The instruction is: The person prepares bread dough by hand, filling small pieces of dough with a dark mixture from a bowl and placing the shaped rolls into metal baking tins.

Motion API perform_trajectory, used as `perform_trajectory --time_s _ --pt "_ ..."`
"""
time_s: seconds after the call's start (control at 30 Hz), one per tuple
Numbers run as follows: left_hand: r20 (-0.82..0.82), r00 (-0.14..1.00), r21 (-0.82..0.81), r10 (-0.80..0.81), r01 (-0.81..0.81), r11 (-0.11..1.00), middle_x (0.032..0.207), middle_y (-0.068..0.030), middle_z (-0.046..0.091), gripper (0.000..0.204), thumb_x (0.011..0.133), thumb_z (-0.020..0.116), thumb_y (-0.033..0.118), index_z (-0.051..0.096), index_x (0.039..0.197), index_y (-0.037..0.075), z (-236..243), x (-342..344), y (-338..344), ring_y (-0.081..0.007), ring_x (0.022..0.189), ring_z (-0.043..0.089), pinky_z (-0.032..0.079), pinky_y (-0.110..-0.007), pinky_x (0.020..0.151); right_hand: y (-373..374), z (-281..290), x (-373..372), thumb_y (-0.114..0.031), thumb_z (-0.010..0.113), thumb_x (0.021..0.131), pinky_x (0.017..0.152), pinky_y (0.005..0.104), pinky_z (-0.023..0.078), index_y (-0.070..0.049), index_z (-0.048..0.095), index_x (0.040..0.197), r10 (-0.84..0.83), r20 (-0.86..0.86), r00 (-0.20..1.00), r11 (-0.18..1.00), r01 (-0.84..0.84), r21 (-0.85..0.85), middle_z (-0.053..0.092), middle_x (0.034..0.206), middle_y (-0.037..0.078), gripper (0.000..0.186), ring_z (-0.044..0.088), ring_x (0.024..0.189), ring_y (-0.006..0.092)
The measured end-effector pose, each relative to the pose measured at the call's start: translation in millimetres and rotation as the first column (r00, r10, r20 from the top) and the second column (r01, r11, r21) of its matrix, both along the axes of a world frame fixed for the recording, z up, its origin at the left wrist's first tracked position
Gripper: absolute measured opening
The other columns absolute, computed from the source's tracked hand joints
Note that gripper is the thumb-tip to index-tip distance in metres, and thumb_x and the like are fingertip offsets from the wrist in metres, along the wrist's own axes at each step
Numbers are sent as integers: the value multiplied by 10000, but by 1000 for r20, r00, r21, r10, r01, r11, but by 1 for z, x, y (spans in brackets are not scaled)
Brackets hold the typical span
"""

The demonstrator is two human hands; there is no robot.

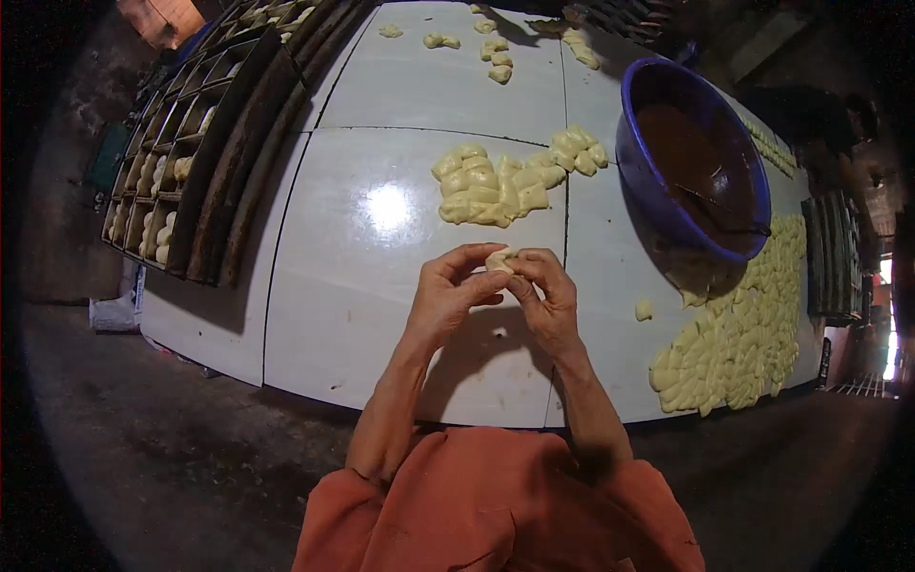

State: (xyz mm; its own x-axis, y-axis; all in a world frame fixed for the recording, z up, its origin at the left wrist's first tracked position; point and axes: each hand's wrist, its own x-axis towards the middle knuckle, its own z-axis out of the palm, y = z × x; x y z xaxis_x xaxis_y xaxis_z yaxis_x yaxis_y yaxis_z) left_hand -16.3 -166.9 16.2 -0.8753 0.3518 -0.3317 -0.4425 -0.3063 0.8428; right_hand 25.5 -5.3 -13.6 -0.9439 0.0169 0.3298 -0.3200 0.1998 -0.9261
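Observation:
My left hand and my right hand meet over the white tabletop, both gripping a small pale dough piece between thumbs and fingers. Just beyond them lies a group of pale dough pieces, with a smaller cluster touching it at the right. A single small dough piece sits to the right of my hands.
A blue basin holding brown filling and a dark utensil stands at the right, beside many dough pieces. Stacked compartment trays holding pale pieces line the left edge; more stacked trays stand at far right. Small dough lumps lie at the back.

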Motion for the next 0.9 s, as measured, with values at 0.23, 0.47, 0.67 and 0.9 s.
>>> perform_trajectory --time_s 0.23,0.47,0.67,0.9 --pt "-182 982 -141 -49 23 990 1027 -95 707 225 974 616 124 681 1141 -11 -11 5 -13 -149 868 694 617 -297 725 -39 -15 -11 -94 694 925 751 320 534 -33 600 1029 -261 -262 929 964 238 -116 626 1026 112 153 626 869 207" --pt "-189 981 -244 -53 6 970 959 -59 709 287 993 612 221 692 1141 -11 -21 9 -35 -114 825 668 590 -262 716 -46 -24 -20 -148 727 910 578 292 494 -21 607 849 -245 -74 967 963 251 94 632 832 78 185 609 689 176" --pt "26 999 -122 42 -38 992 910 -62 713 259 944 687 214 711 1073 -9 -26 0 -47 -117 815 674 574 -252 722 -51 -6 -7 -212 647 976 686 302 516 8 665 998 -80 141 987 996 84 -22 645 895 104 222 635 797 167" --pt "88 996 -103 16 -7 995 942 -85 716 271 911 729 216 707 1048 -17 -47 1 -54 -140 826 682 576 -270 724 -48 -9 -3 -126 642 964 746 293 524 13 655 1069 3 319 948 1000 4 -19 655 981 93 175 631 848 153"
